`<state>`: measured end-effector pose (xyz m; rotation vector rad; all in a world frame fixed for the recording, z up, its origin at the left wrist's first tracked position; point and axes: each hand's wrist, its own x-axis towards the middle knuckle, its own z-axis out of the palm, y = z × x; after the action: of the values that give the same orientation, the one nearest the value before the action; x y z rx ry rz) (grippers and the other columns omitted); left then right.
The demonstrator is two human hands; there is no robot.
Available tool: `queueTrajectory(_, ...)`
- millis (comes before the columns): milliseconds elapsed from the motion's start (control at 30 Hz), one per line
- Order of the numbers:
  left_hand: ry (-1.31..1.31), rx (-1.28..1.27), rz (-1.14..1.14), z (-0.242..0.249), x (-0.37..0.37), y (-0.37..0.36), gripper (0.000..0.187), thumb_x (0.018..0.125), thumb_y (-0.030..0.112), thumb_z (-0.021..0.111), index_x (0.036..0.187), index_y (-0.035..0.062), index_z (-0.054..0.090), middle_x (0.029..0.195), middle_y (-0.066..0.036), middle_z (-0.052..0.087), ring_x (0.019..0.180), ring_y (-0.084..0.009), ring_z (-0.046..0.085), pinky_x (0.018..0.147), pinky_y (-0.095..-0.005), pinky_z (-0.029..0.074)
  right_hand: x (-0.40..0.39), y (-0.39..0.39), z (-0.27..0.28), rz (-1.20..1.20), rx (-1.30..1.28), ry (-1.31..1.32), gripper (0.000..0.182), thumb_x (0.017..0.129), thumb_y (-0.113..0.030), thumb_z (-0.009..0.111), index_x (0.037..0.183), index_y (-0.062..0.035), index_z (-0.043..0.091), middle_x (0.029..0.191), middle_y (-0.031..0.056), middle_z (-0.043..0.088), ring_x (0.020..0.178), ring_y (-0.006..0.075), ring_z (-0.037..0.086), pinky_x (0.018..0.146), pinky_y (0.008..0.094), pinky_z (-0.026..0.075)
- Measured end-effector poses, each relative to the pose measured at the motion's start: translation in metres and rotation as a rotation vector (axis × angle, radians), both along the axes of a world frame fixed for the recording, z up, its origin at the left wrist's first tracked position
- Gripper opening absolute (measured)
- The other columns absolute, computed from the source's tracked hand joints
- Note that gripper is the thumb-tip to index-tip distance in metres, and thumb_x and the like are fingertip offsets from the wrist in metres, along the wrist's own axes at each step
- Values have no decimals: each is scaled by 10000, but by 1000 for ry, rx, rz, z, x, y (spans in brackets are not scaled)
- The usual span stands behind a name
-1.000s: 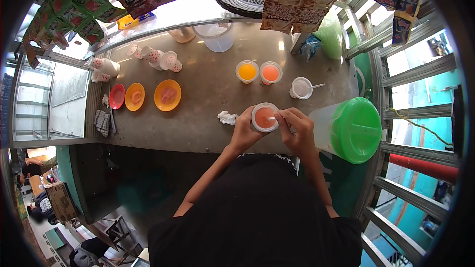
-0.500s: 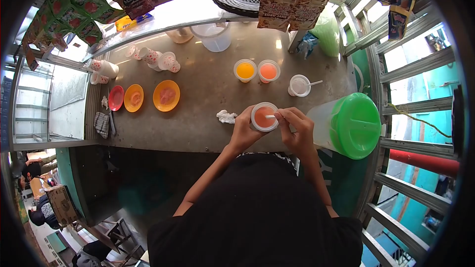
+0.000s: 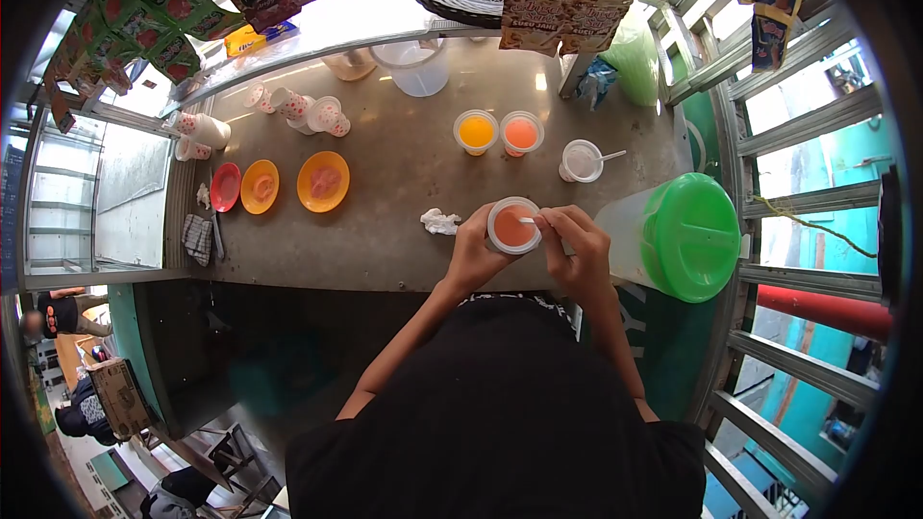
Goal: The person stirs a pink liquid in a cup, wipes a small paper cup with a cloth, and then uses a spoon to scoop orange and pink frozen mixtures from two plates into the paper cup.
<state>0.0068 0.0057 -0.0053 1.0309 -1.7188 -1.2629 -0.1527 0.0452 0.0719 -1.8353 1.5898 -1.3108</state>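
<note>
My left hand (image 3: 473, 255) is wrapped round a plastic cup (image 3: 504, 233) of pinkish-orange drink, near the front edge of the metal counter. Between the fingers of my right hand (image 3: 575, 248) is the handle of a white spoon (image 3: 527, 221); its lower end dips into the drink. Beyond the held cup stand a cup of yellow-orange drink (image 3: 476, 132) and a cup of pink-orange drink (image 3: 521, 134), side by side. To their right, a cup of whitish contents (image 3: 580, 162) has another white spoon (image 3: 613, 156) sticking out.
A large container with a green lid (image 3: 700, 236) stands close to my right hand. Crumpled white tissue (image 3: 440, 222) lies left of my left hand. Orange plates (image 3: 305, 194), a red plate (image 3: 225, 188) and stacked paper cups (image 3: 327, 113) are farther left. Sachet strips (image 3: 582, 0) hang overhead.
The spoon has shifted slightly within the drink, its tip moving a little. Both hands stay nearly in place. At the far lower left, a person in the background has moved.
</note>
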Motion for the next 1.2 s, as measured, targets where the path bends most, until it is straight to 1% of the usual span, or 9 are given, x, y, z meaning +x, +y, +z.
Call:
queueTrajectory(67,9,8,6,0,0,1,518,691,129,846,1142,-20,638,1110,-164,680,1023,-284,670,896,-363,522,0,2,-2,3,-33,46,65,888,-9,663,931,30,693,831,134,677,705,231,663,632,313,509)
queueTrajectory(167,-4,20,8,0,1,3,518,690,132,847,1139,-21,640,1109,-163,680,1022,-282,670,896,-362,521,-1,7,-3,46,63,41,74,888,-9,663,945,30,691,846,140,678,721,240,668,644,322,515)
queueTrajectory(233,6,15,2,-2,2,4,519,692,134,849,1140,-21,639,1108,-163,680,1019,-281,671,892,-361,523,-1,8,-3,63,54,-38,84,862,1,660,943,18,676,850,157,666,757,318,654,669,385,515)
queueTrajectory(567,6,6,14,0,4,5,505,699,127,847,1134,-25,642,1099,-157,686,1012,-265,673,892,-354,522,-1,11,-5,83,24,76,114,845,2,676,958,7,661,862,146,663,775,310,650,672,390,515)
queueTrajectory(767,-12,31,37,2,8,2,505,695,108,846,1139,-22,644,1095,-152,687,1014,-256,672,891,-349,522,1,12,6,173,-123,71,145,823,17,686,962,13,646,858,130,659,773,296,657,662,382,527)
queueTrajectory(967,-12,-21,89,-1,13,-6,504,694,125,869,1126,-14,650,1065,-116,702,967,-187,678,861,-313,532,-2,9,7,72,-353,83,124,822,47,684,942,37,649,838,140,662,718,290,651,631,363,530)
queueTrajectory(1067,-41,-35,111,-3,18,-11,538,684,134,890,1141,-14,648,1065,-110,705,957,-172,680,853,-301,536,-4,11,-8,-62,-386,37,88,841,45,679,921,53,644,830,151,665,703,272,653,626,351,529)
queueTrajectory(1167,-46,-41,152,-2,23,-16,559,680,130,896,1155,-21,643,1069,-107,708,963,-155,674,858,-295,536,0,11,-27,-224,-246,-199,50,896,23,652,918,66,643,826,134,674,697,222,652,633,324,527)
queueTrajectory(1200,-32,-18,165,-2,25,-18,558,682,122,894,1159,-22,642,1073,-105,707,972,-147,669,864,-295,536,4,9,-33,-312,-174,-412,114,953,-38,600,925,61,650,828,119,676,695,191,641,642,298,510)
